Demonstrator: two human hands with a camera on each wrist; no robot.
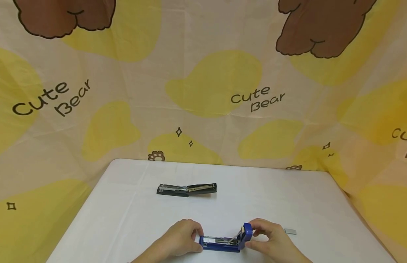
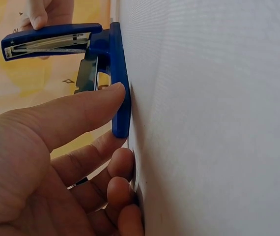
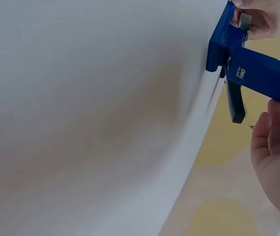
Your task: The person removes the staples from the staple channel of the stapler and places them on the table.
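Steadying the blue stapler point(image 1: 223, 241) near the tabletop's point(image 1: 131, 219) front edge, left hand point(image 1: 178, 241) pinches its base; right hand point(image 1: 270, 237) grips the raised lid; keep the base pinned flat.

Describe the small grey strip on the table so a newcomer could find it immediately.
Start at the white table and go to its near edge, where two hands hold an opened blue stapler. Just right of the right hand lies a staple strip: flat, silver-grey, far smaller than either stapler.
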